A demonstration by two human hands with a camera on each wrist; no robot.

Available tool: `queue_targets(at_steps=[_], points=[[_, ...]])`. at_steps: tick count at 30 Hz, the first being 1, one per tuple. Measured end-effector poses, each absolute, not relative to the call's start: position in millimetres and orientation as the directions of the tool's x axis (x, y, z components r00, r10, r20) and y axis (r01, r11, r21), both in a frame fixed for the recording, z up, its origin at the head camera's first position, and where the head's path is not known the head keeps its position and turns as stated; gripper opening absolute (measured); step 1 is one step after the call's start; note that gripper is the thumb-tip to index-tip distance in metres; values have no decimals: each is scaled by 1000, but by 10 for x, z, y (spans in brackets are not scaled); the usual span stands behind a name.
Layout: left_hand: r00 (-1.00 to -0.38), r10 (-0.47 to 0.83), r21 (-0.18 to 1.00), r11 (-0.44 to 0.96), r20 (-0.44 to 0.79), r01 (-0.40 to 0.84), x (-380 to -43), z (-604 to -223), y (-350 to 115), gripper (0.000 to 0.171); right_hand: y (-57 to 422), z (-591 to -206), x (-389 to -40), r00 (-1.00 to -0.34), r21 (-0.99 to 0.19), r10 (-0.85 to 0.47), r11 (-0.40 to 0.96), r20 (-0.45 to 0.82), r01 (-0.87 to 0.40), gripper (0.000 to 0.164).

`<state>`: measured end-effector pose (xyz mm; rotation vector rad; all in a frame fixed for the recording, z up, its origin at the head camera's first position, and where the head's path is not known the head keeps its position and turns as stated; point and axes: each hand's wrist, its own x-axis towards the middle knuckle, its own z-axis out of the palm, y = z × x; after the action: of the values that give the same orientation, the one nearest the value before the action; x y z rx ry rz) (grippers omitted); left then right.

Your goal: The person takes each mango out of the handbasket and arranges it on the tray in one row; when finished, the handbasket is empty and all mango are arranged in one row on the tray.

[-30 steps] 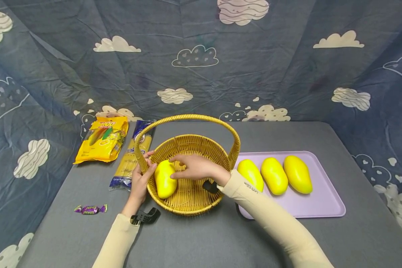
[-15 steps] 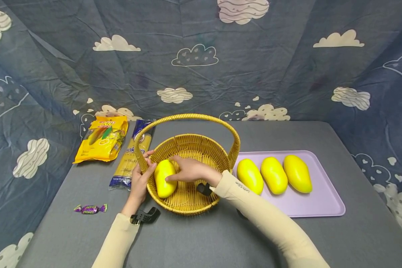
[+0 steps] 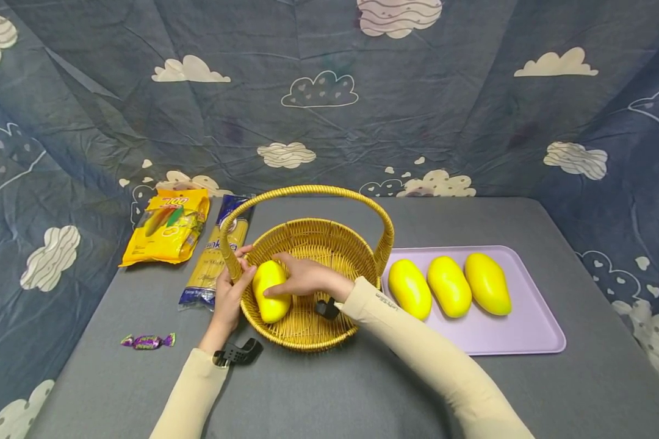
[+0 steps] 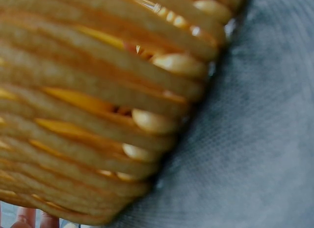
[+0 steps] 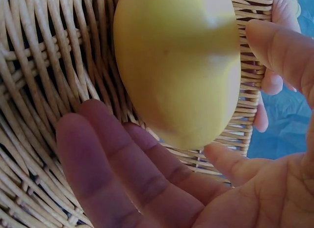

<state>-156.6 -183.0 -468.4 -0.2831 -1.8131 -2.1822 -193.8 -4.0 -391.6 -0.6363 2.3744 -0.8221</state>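
Note:
A yellow mango lies inside the left part of a round wicker basket with a tall arched handle. My left hand grips the basket's left side by the handle base, thumb over the rim and fingers outside. The left wrist view is filled by the woven outer wall, with some fingertips low at its left. Inside the basket, my right hand reaches round the mango with fingers apart. In the right wrist view the thumb and spread fingers frame the mango, a gap showing beside the thumb.
Three more mangoes lie on a lilac tray right of the basket, below my right sleeve. To the left are a pasta packet, a yellow bag with a mango picture and a purple wrapped candy. A cloud-patterned cloth hangs behind.
My right hand has moved left, and its thumb now overlaps more of the mango in the basket. My left hand and the basket have stayed in place.

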Motion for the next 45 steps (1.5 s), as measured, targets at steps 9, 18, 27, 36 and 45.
queue_targets(at_steps=[9, 18, 27, 36, 45], points=[[-941, -93, 925, -175, 327, 339, -1563, -4673, -1821, 13, -45, -3971, -1978, -672, -805, -632, 586, -387, -88, 81], [-941, -94, 927, -165, 324, 336, -1556, -4671, -1821, 14, -48, -3989, -1993, -644, -825, -646, 564, -411, -39, 76], [-943, -99, 928, -170, 318, 331, -1558, -4666, -1811, 12, 9, -3978, -1973, -630, -826, -632, 563, -451, 27, 71], [-944, -100, 929, -173, 315, 328, -1553, -4676, -1818, 11, 35, -3986, -1923, -648, -811, -624, 585, -436, -18, 68], [-946, -97, 933, -161, 309, 321, -1558, -4672, -1827, 12, 56, -3978, -1917, -608, -821, -665, 570, -433, -40, 67]])
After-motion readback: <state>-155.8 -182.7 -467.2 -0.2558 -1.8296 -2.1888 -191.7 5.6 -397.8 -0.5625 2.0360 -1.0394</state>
